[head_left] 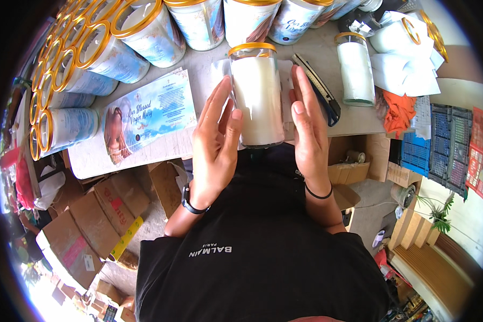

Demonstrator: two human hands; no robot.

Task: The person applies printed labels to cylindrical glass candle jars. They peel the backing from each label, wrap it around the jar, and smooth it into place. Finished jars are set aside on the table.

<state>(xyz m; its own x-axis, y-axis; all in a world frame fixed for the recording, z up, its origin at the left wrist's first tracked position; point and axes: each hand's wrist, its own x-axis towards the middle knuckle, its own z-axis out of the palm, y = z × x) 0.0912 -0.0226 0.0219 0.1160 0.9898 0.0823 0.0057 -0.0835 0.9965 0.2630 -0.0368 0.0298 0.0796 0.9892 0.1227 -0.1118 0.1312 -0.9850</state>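
A glass candle (pixel 259 99) with white wax and a gold rim stands upright at the table's front edge. My left hand (pixel 213 139) is beside its left side and my right hand (pixel 309 134) beside its right, both with fingers stretched out; whether the left fingers touch the glass I cannot tell. A pale sheet (pixel 220 70) lies partly hidden behind the candle. A printed blue label sheet (pixel 163 112) lies to the left. A black utility knife (pixel 322 94) lies behind my right hand.
Gold-rimmed labelled candles (pixel 193 24) line the table (pixel 91 166) back and left. An unlabelled candle (pixel 358 72), white sheets (pixel 392 64) and orange cloth (pixel 397 112) are at right. Cardboard boxes (pixel 75 231) lie below left; plastic crates (pixel 440 145) stand right.
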